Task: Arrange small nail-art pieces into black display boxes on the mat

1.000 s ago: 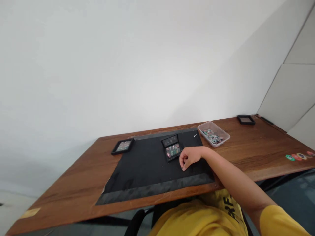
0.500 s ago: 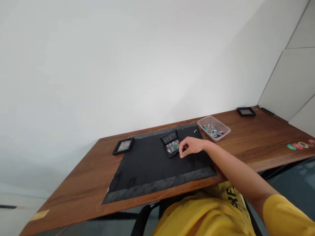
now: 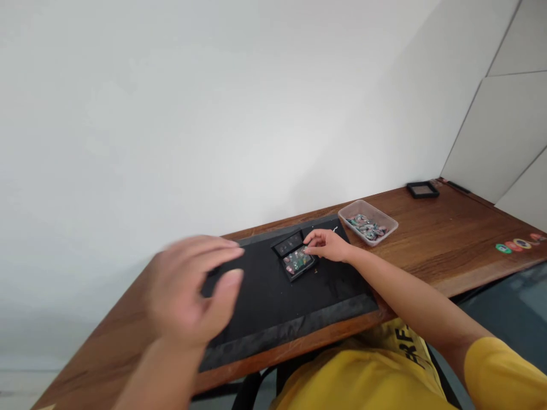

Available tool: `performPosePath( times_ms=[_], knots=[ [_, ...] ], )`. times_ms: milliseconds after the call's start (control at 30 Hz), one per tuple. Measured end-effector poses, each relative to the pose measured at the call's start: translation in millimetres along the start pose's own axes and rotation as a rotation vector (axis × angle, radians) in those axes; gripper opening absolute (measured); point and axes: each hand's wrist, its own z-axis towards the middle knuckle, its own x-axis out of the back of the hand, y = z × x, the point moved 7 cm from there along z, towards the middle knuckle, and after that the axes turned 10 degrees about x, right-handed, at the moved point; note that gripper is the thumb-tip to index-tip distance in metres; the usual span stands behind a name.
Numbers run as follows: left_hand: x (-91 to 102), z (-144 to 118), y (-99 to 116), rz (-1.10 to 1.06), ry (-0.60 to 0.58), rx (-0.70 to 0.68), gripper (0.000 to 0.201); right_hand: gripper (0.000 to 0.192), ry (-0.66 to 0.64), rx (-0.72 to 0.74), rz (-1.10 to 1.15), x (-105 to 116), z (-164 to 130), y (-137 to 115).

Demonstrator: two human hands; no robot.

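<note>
A small black case [image 3: 298, 263] lies on the black mat with its lid [image 3: 288, 244] tilted up. Inside it shows a green, pink and white pattern, too small to make out. My right hand [image 3: 327, 245] is at the case's upper right corner, its thumb and fingers bent but apart, with nothing visible between them. Large and partly smeared by motion, my left hand [image 3: 192, 290] hangs above the left part of the mat. Its thumb stands away from its fingers and it holds nothing. Tiny bits [image 3: 315, 271] lie just right of the case.
A clear plastic tub [image 3: 395, 224] of many small coloured pieces stands right of the black mat [image 3: 260, 307]. Farther right on the wooden table [image 3: 427, 250] are a black frame-like case [image 3: 423, 190] and round stickers [image 3: 503, 248]. A white wall [image 3: 256, 114] rises behind.
My left hand has come into view over the left side, covering the framed case there. My right hand has moved from the case's right edge toward its lid, and its pinch has loosened.
</note>
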Motion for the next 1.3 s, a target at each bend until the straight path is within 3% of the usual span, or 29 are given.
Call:
performPosePath(
  times_ms=[100, 200, 267, 367, 433, 533, 633, 1000, 1300],
  knots=[
    [-47.5, -23.2, -5.4, 0.084, -0.053, -0.121, 0.010, 0.045, 0.050, -0.036, 0.004, 6.2, -0.8, 1.5],
    [-79.9, -43.9, -35.4, 0.116, 0.004, -0.005, 0.033, 0.034, 0.067, -0.077, -0.007, 7.9, -3.1, 1.0],
    [-91.1, -50.6, -58.3, 0.085, 0.035, 0.116, 0.056, 0.025, 0.067, -0.103, -0.014, 6.8, -4.5, 1.2],
    [-103.5, -50.3, -86.5, -0.048, 0.025, 0.283, 0.074, 0.021, 0.063, -0.136, -0.021, 4.4, -5.8, 2.5],
    [-113.9, -47.0, -99.6, -0.116, -0.019, 0.360, 0.071, 0.018, 0.061, -0.151, -0.026, 3.4, -5.9, 3.7],
    [-126.9, -42.7, -112.1, -0.135, -0.070, 0.415, 0.052, 0.013, 0.062, -0.157, -0.039, 3.4, -4.8, 5.3],
    [-135.0, -40.9, -119.9, -0.144, -0.117, 0.457, 0.042, 0.009, 0.072, -0.143, -0.063, 5.0, -3.0, 6.5],
    [-146.3, -42.9, -118.3, -0.157, -0.301, 0.527, 0.051, 0.009, 0.062, -0.097, -0.118, 2.6, 4.1, 14.1],
    [-147.8, -43.5, -119.0, -0.164, -0.312, 0.556, 0.053, 0.014, 0.036, -0.051, -0.253, 3.2, 2.7, 9.4]
  ],
)
